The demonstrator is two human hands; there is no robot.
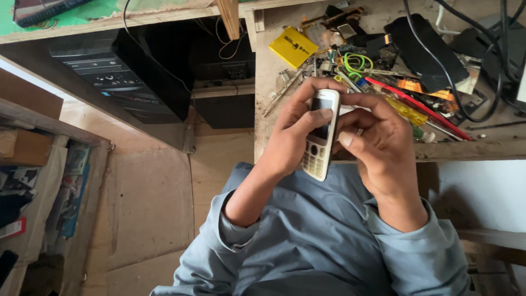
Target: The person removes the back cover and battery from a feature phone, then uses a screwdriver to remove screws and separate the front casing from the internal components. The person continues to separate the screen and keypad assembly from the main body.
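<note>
Both hands hold one white keypad phone (320, 134) above the lap, just in front of the near edge of the wooden desk (274, 82). Left hand (293, 137) wraps the phone from its left side, the fingers closed behind it and the thumb (312, 118) lying across the dark screen. Right hand (378, 148) grips the phone's right side with curled fingers close together. Behind them, near the desk's edge, lie a yellow-handled screwdriver (405, 112) and a yellow flat battery (293, 46).

Both hands (296, 137) (378, 145) raised, fingers curled
</note>
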